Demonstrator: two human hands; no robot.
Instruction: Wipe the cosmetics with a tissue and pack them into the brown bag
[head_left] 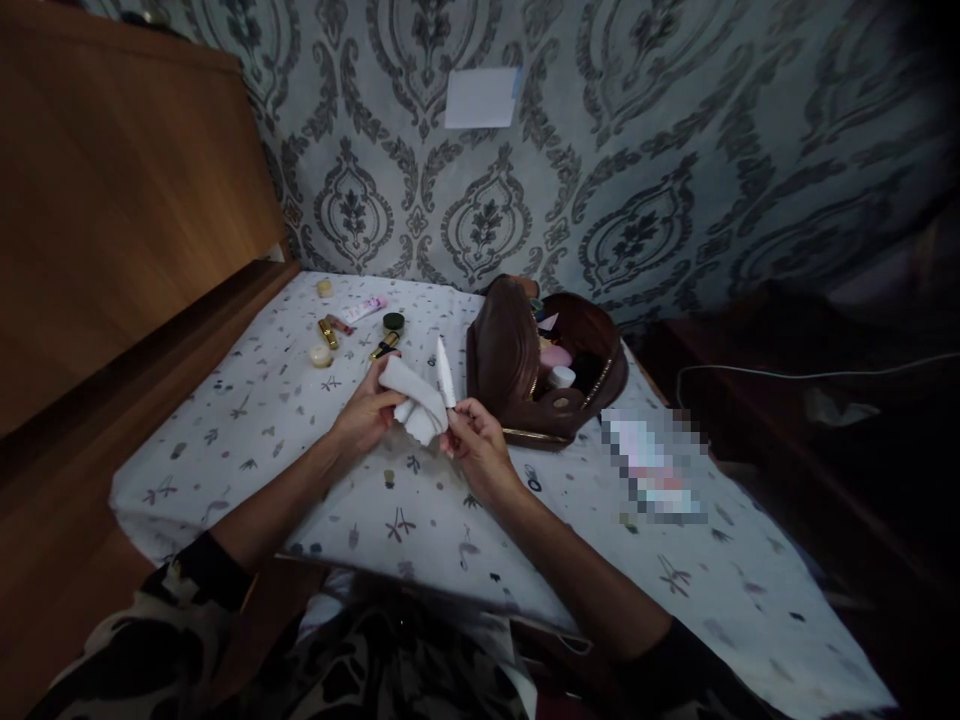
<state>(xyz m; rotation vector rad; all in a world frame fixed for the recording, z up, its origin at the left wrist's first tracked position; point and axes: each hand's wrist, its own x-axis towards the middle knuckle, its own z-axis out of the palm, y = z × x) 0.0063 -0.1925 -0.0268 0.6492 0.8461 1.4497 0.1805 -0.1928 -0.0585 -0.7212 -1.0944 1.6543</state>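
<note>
My left hand (366, 408) grips a folded white cloth (411, 390) above the table. In my right hand (480, 448), a slim white tube (445, 372) with a tapered tip stands almost upright; its exact kind is unclear. The right fingertips hold its lower end, close beside the cloth. Just beyond my right hand sits a brown cosmetic bag (501, 345), unzipped, with a white-lidded jar (561, 377) and other items inside. Behind my left hand lie a black and gold lipstick-like tube (384, 346) and a round jar with a dark lid (393, 322).
On the patterned tablecloth (247, 440), at the back left, are a pink and white squeeze tube (366, 308), a gold tube (328, 333) and a pale jar (321, 355). A blurred-out item (656, 465) lies right of the bag. Wooden furniture (135, 200) borders the left.
</note>
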